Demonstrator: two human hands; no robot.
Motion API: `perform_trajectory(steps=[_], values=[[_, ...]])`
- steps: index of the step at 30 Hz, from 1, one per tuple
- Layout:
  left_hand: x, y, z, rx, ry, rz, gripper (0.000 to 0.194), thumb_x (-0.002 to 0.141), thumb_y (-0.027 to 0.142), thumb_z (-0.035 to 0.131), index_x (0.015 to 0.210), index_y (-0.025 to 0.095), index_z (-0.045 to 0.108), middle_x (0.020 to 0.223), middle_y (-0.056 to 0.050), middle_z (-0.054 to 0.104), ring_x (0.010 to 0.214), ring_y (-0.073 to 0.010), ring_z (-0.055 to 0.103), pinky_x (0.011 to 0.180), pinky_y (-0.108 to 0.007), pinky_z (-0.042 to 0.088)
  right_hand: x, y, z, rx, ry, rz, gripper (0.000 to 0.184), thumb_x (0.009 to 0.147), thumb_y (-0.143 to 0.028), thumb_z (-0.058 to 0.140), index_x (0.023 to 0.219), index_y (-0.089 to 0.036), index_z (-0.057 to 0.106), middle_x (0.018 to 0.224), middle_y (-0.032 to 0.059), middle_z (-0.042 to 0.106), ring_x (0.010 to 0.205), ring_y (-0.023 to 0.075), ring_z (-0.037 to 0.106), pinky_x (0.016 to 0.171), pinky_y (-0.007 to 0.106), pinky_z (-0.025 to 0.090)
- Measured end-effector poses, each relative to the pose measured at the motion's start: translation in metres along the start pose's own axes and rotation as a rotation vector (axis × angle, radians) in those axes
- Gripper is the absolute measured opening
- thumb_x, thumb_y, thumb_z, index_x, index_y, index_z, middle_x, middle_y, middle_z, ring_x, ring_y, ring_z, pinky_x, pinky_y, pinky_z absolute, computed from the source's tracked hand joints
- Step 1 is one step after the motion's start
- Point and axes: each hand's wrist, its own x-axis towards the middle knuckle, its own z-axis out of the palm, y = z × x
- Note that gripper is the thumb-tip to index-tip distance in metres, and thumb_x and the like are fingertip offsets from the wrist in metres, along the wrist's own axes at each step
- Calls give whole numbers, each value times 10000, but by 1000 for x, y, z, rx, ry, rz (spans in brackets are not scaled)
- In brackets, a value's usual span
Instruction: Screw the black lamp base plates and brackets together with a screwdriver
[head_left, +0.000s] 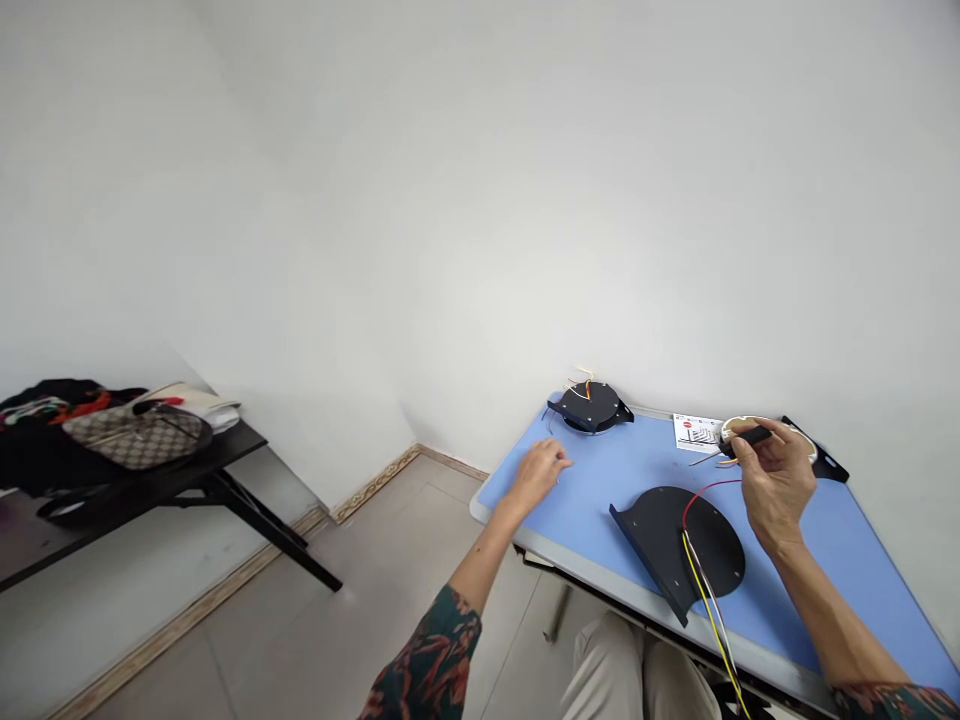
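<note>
Right hand (780,490) was closed, thumb and fingers pinching a black tool (754,437) with its thin end pointing left, away from the palm. Left hand (538,475) hung near the worktop's (592,510) left edge, fingers partly bent; its fingertips were too small to tell if it gripped anything.

Black plate (656,540) lay flat between the hands, nearer the body than either, left of and below the right hand, well apart from the left. Bent edge faced the left hand's side. Red wire (709,489) curved from the plate up to beside the right hand; yellow wire (701,573) and white wire (712,600) ran from it toward the body, over the worktop's near edge.

Round unit (589,407) with loose wires on top sat just beyond the left hand. Card (694,432) lay beyond and left of the right hand. Pale disc (804,443) was right behind the right hand, partly hidden by it; black bracket (827,465) showed to that hand's right.

Bag (142,435) was on a dark table (225,450), well left of the left hand.
</note>
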Motion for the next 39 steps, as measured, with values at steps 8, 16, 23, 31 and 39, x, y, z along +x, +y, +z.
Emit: perform_trajectory(steps=[8, 16, 23, 31, 39], values=[[-25, -64, 10, -52, 172, 52, 47, 901, 192, 651, 875, 196, 689, 1088, -72, 640, 1099, -241, 530, 1024, -417, 438, 1, 4, 0, 48, -17, 34, 432, 783, -277, 781, 1177, -228, 610, 931, 11, 716, 849, 179, 703, 861, 411, 574], [-21, -68, 12, -42, 137, 86, 60, 883, 204, 685, 891, 217, 742, 1099, -78, 648, 1110, -250, 542, 1035, -433, 446, 2, 2, -1, 57, 19, 59, 428, 778, -259, 783, 1170, -215, 614, 952, 27, 731, 852, 173, 705, 825, 359, 561], [-21, -72, 16, -31, 193, 167, 153, 942, 245, 575, 946, 211, 724, 1060, -76, 685, 1055, -243, 592, 1011, -429, 451, 14, -14, -7, 151, 111, 123, 362, 769, -307, 742, 1086, -209, 597, 850, -5, 675, 753, 148, 669, 767, 333, 550], [-37, -35, 3, -126, 535, 117, 308, 978, 423, 471, 869, 206, 660, 930, -95, 700, 940, -256, 618, 937, -436, 483, -1, -95, -46, -150, -418, 274, 242, 870, -351, 620, 1078, -231, 653, 698, -43, 533, 542, 109, 446, 553, 262, 365], [-94, 75, 47, -997, -141, -373, 501, 858, 566, 660, 1119, 170, 497, 837, -24, 668, 609, -141, 670, 577, -276, 574, -46, -56, -72, -950, -857, 525, 182, 868, -328, 556, 737, -213, 608, 580, 25, 659, 674, 204, 618, 669, 299, 386]])
